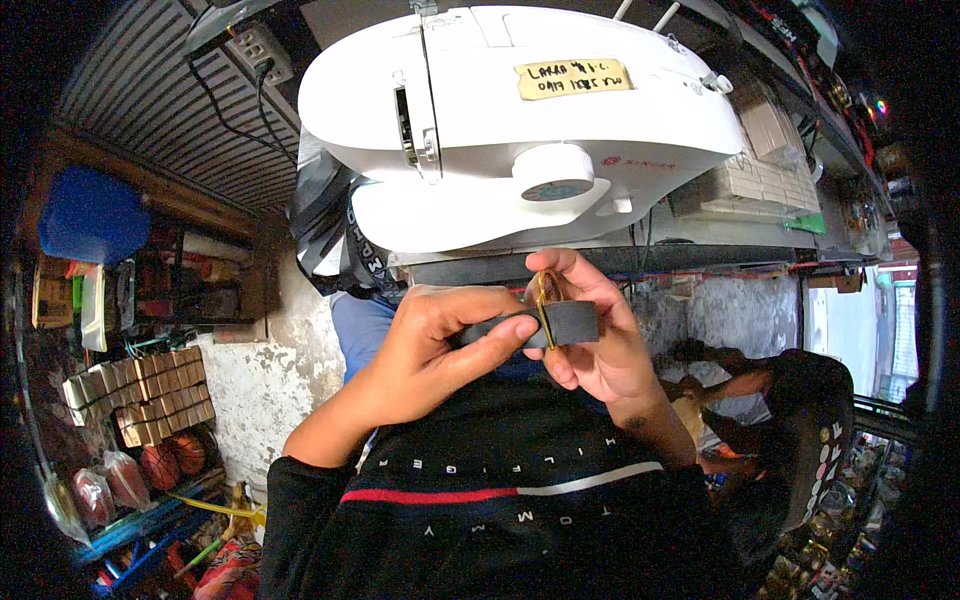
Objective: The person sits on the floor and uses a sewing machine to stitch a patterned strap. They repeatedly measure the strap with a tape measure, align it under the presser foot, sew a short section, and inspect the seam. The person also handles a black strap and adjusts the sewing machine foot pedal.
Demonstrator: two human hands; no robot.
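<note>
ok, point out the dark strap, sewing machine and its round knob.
Dark strap [575, 323]: head view, on its broad flat face.
Sewing machine [480, 112]: head view, on its white body.
Round knob [551, 168]: head view, on its white side.

Ribbed grey panelling [215, 120] spans the upper left, above wooden shelving [185, 195]. Left of centre shows a pale, flaking patch [240, 395], wall or floor; a bright opening [905, 310] lights the right edge.

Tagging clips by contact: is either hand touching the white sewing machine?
No, the left hand and right hand are at a dark strap, apart from the sewing machine.
</note>
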